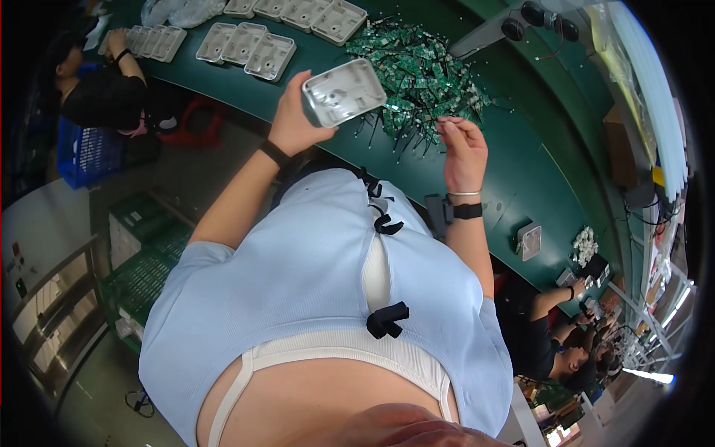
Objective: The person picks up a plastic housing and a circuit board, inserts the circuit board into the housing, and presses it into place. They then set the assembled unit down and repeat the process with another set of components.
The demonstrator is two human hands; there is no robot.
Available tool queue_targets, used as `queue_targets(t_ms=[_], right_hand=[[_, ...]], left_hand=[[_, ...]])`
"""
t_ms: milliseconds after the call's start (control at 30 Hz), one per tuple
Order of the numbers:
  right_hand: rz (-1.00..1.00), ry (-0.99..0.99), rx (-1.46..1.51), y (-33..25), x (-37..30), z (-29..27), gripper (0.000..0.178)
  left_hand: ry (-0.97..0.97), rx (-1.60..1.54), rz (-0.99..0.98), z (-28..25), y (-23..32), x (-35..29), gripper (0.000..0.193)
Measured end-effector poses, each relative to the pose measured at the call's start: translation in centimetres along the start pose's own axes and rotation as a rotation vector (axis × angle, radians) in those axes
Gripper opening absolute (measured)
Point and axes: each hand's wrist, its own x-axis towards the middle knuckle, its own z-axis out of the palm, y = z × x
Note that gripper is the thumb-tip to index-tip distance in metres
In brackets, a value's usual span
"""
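My left hand [292, 123] grips a pale plastic housing [345, 94], an open shallow box with rounded corners. Its hollow side, with small moulded features, faces up. Close by, a large heap of green circuit boards [421, 74] with thin dark wires lies on the green worktable [372, 153]. My right hand [465, 153] is at the near right edge of that heap, thumb and fingers pinched together. Whatever is between those fingertips is too small to make out. Both wrists wear dark bands.
Similar housings [269, 56] stand in rows along the table's far left, near a clear plastic bag [182, 11]. A person [100, 89] works there beside a blue basket [89, 153]. Rightward are one small housing [529, 242], a pile of pale parts [585, 246] and more people.
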Motion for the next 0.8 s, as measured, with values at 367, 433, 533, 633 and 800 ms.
queue_targets(t_ms=[367, 433, 533, 633, 800], right_hand=[[-0.823, -0.172, -0.842, -1.6, 0.4, 8.2, 0.012], [-0.831, -0.178, -0.871, -1.6, 0.4, 8.4, 0.012], [-0.843, -0.184, -0.93, -1.9, 0.4, 8.6, 0.012], [-0.931, -0.202, -1.047, -2.6, 0.3, 8.7, 0.012], [-0.908, -0.16, -1.015, -2.6, 0.0, 8.9, 0.014]], left_hand=[[-0.072, 0.093, 0.267, 0.4, 9.5, 2.4, 0.095], [-0.076, 0.085, 0.276, 0.4, 9.7, 2.3, 0.094], [-0.059, 0.113, 0.321, 0.7, 9.9, 2.2, 0.093], [-0.038, 0.101, 0.359, 0.9, 10.1, 2.2, 0.092], [-0.08, -0.015, 0.325, 1.8, 10.2, 2.4, 0.093]])
